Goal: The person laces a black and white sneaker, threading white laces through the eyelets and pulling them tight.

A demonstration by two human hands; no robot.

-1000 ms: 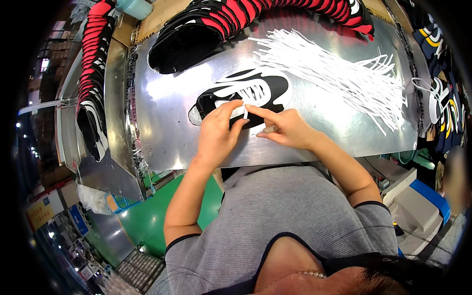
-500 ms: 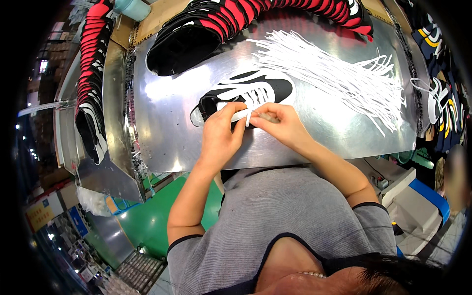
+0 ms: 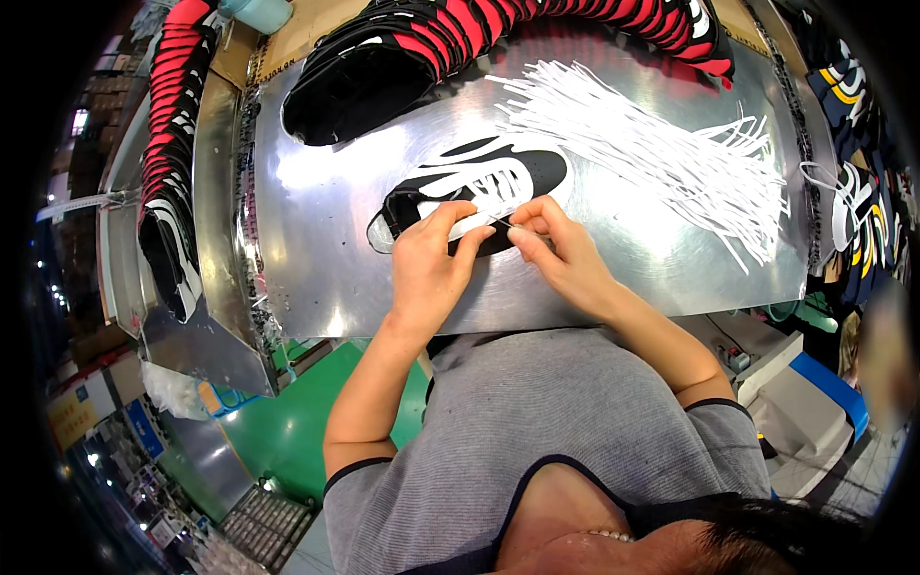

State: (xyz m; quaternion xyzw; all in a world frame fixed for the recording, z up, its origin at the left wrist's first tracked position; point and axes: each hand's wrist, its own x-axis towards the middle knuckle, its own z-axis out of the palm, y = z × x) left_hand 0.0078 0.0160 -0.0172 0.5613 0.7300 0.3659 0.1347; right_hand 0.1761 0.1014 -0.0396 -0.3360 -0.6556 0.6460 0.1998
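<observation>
A black and white shoe upper [image 3: 546, 174] lies on the metal tabletop, its toe pointing right, with white lace [image 3: 498, 184] crossing its front. My left hand [image 3: 431, 259] is at its near side, thumb and forefinger closed on the white edge of the upper close to the lace holes. Beside it, my right hand [image 3: 567, 251] has thumb and forefinger pinched together at the near edge. A thin, dark, needle-like thing [image 3: 502, 222] runs from the right fingertips toward the left ones; its exact kind is too small to make out. My fingers hide part of the near lace row.
A bundle of loose white laces [image 3: 652, 144] lies to the right on the metal tabletop [image 3: 316, 249]. Nested black and red shoe uppers [image 3: 460, 34] curve along the far side. Another such row [image 3: 172, 134] stands at left. More dark uppers [image 3: 867, 220] hang at far right.
My right hand has drawn slightly right and down, away from my left fingertips. The white lace piece between the hands is gone from there; a thin dark thing shows instead.
</observation>
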